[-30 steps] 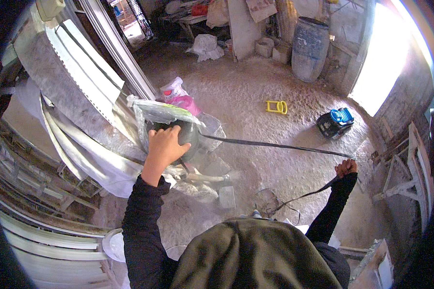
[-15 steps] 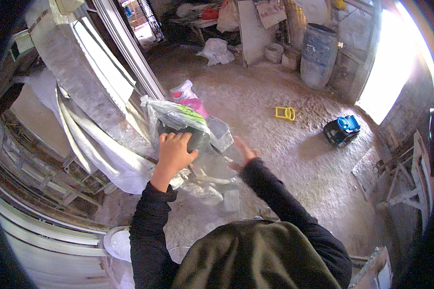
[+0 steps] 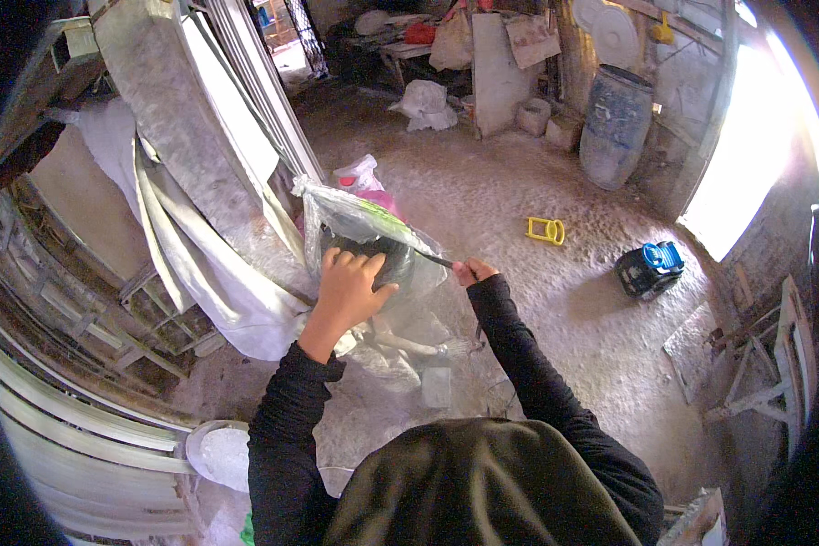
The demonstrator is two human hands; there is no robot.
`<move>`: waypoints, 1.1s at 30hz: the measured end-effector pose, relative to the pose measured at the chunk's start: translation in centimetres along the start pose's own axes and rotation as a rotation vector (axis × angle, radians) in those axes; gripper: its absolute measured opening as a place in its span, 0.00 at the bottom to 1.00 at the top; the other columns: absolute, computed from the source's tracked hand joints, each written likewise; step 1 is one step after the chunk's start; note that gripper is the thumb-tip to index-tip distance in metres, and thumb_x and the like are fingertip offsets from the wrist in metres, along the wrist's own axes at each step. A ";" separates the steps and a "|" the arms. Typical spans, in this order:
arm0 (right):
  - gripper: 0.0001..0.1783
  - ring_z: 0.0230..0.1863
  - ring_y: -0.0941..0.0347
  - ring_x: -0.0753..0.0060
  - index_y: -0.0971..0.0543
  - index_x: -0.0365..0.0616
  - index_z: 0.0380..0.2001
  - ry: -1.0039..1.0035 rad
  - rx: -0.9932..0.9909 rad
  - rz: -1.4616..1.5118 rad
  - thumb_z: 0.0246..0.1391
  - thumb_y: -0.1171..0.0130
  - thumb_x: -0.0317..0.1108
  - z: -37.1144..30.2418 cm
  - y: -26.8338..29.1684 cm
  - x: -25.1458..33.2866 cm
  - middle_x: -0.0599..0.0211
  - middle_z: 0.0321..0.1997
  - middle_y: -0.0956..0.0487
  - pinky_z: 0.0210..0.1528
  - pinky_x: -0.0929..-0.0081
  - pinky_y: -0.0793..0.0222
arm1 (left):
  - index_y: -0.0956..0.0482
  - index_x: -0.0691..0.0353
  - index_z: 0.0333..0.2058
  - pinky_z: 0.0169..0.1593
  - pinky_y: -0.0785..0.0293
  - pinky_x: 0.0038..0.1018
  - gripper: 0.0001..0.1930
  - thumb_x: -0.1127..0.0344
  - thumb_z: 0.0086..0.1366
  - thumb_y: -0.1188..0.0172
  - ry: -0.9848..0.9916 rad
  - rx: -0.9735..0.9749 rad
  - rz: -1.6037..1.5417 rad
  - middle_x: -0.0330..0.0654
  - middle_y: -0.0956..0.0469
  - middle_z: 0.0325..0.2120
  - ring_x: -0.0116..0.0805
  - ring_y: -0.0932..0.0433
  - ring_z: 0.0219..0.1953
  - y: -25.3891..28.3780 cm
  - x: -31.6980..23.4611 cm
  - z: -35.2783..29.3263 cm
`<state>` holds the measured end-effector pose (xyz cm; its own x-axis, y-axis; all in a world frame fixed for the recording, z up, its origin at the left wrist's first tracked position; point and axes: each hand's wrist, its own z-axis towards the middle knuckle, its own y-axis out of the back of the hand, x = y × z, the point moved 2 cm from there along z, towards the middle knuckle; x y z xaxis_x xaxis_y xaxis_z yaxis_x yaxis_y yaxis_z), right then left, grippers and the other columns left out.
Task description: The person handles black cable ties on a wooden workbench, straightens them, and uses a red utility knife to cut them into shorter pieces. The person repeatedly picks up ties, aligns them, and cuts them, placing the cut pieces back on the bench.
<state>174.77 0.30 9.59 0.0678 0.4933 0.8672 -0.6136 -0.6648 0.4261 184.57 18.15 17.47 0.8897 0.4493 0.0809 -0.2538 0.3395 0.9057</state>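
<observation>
A clear plastic bag [image 3: 341,205] with a green patch stands bunched up in front of me, left of centre. A black bundle [image 3: 391,259] shows in its mouth; what it is I cannot make out. My left hand [image 3: 350,293] is bent over the near side of the bundle, its fingertips partly out of sight. On the right, the fingers of my right hand [image 3: 475,271] are closed round the end of a narrow dark strip [image 3: 438,260] that runs from the bag's rim. Pink plastic [image 3: 379,197] lies just behind the bag.
White cloth [image 3: 223,305] drapes down at the left, close to the bag. A yellow plastic piece [image 3: 545,231] and a black-and-blue object [image 3: 650,270] lie on the floor to the right. A blue barrel [image 3: 616,127] stands at the back, and a wooden frame [image 3: 773,373] leans far right.
My right hand, open and blurred before, has closed on the dark strip, which now stretches out from the bag. My left hand stays at the black bundle. The whole view has shifted slightly.
</observation>
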 end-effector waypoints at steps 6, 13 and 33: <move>0.18 0.14 0.46 0.83 0.35 0.41 0.14 -0.038 -0.077 0.335 0.48 0.52 0.43 -1.4 2.1 2.3 0.74 0.10 0.40 0.17 0.81 0.48 | 0.28 0.61 0.36 0.49 0.50 0.35 0.22 0.53 0.43 0.45 -0.060 -0.007 -0.064 0.44 0.27 0.28 0.38 0.32 0.35 0.2 -0.5 -0.1; 0.15 0.09 0.48 0.85 0.41 0.46 0.14 0.079 -0.069 0.800 0.50 0.55 0.37 -4.0 4.4 6.1 0.77 0.08 0.42 0.11 0.84 0.52 | 0.28 0.61 0.36 0.49 0.49 0.36 0.22 0.52 0.44 0.46 -0.120 -0.011 -0.101 0.44 0.27 0.28 0.38 0.32 0.35 0.6 -1.2 0.1; 0.09 0.14 0.36 0.75 0.30 0.38 0.15 -0.121 0.440 0.570 0.39 0.51 0.33 -10.3 12.2 -7.5 0.67 0.12 0.32 0.17 0.79 0.40 | 0.36 0.46 0.46 0.54 0.54 0.41 0.28 0.63 0.41 0.41 -0.186 -0.006 -0.072 0.50 0.45 0.49 0.46 0.50 0.54 -0.7 -0.7 -3.6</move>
<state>158.70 -5.72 5.65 -0.0655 -0.0452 0.9968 -0.2081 -0.9764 -0.0580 182.72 20.60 15.31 0.9604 0.2632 0.0916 -0.1883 0.3706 0.9095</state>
